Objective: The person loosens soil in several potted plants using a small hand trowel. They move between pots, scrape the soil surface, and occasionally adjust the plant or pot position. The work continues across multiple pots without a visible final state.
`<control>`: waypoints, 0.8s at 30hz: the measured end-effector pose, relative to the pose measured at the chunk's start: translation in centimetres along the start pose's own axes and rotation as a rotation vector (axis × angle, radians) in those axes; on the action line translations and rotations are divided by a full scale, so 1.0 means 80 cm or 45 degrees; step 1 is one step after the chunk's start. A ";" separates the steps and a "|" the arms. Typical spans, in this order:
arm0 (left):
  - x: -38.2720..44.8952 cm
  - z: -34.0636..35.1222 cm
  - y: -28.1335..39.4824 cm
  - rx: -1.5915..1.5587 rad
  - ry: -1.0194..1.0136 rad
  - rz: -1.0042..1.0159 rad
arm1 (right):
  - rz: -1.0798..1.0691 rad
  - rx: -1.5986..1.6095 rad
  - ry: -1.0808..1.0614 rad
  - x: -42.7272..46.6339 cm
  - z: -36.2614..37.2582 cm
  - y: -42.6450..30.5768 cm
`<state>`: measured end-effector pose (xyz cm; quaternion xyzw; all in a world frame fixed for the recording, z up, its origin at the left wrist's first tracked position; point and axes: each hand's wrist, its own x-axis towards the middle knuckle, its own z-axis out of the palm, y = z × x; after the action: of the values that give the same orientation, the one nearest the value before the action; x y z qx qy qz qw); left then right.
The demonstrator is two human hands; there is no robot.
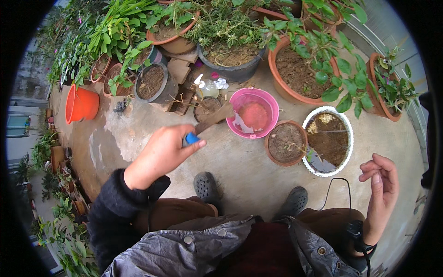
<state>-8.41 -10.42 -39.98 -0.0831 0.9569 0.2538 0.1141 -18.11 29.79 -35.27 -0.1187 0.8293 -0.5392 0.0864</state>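
My left hand (161, 152) is closed around the blue handle of a hand trowel (216, 116), whose dirty blade points up and right towards a pink plastic basin (232, 128) with water and a reddish round patch inside. Nothing is in my right hand (382, 180), raised at the right with its fingers curled loosely. Between the hands stand a small terracotta-coloured pot of soil (286, 142) and a white scalloped-rim tub (350, 135) holding brown soil and water. Behind the trowel blade is a small dark pot (207, 105) with a bare-stemmed plant.
An orange bucket (83, 104) stands at the left. Several potted plants line the back, among them a large black pot (232, 71) and a large terracotta-coloured pot (304, 95). A spray bottle (208, 88) stands near them. A black cable (349, 190) hangs beside my right knee.
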 end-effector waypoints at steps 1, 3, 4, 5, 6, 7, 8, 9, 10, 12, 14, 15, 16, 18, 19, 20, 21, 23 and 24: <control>-0.006 0.002 -0.008 -0.009 -0.045 -0.073 | 0.010 0.000 -0.024 0.000 0.000 0.001; -0.016 0.009 -0.023 -0.028 -0.148 -0.266 | -0.008 -0.024 -0.051 -0.001 0.002 0.003; -0.015 0.013 -0.032 -0.085 -0.143 -0.315 | -0.001 -0.049 -0.059 -0.002 0.003 0.004; -0.015 0.015 -0.039 -0.045 -0.097 -0.255 | 0.008 -0.074 -0.059 -0.003 0.004 0.005; -0.014 0.020 -0.045 0.009 -0.088 -0.250 | 0.025 -0.106 -0.046 -0.005 0.005 0.005; -0.012 0.025 -0.049 0.055 -0.069 -0.220 | 0.007 -0.090 -0.053 -0.007 0.006 0.005; -0.009 0.029 -0.053 0.123 -0.057 -0.177 | 0.003 -0.108 -0.055 -0.008 0.006 0.005; -0.005 0.034 -0.056 0.184 -0.053 -0.144 | -0.001 -0.126 -0.054 -0.010 0.007 0.004; -0.001 0.040 -0.058 0.234 -0.030 -0.079 | 0.016 -0.142 -0.044 -0.012 0.007 0.003; 0.008 0.051 -0.061 0.363 0.005 0.002 | 0.022 -0.127 -0.044 -0.014 0.008 0.002; 0.018 0.062 -0.063 0.515 0.031 0.045 | 0.038 -0.118 -0.039 -0.017 0.010 0.000; 0.021 0.064 -0.065 0.544 0.066 0.074 | 0.048 -0.120 -0.039 -0.018 0.011 -0.001; 0.023 0.066 -0.067 0.562 0.100 0.109 | 0.057 -0.122 -0.040 -0.018 0.012 -0.001; 0.024 0.069 -0.071 0.604 0.148 0.145 | 0.078 -0.122 -0.035 -0.017 0.014 -0.001; 0.025 0.070 -0.073 0.628 0.164 0.148 | 0.085 -0.123 -0.035 -0.015 0.015 -0.001; 0.025 0.071 -0.074 0.651 0.181 0.150 | 0.087 -0.116 -0.040 -0.013 0.016 -0.001; 0.026 0.073 -0.075 0.675 0.198 0.175 | 0.088 -0.110 -0.046 -0.011 0.017 -0.001; 0.026 0.079 -0.076 0.718 0.245 0.230 | 0.092 -0.120 -0.076 -0.007 0.019 -0.001; 0.028 0.081 -0.077 0.740 0.202 0.206 | 0.095 -0.138 -0.097 -0.004 0.020 -0.001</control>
<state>-8.04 -12.66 -48.92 0.0100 0.9988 -0.0295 0.0373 -17.34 28.48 -35.85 -0.1126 0.8571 -0.4851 0.1316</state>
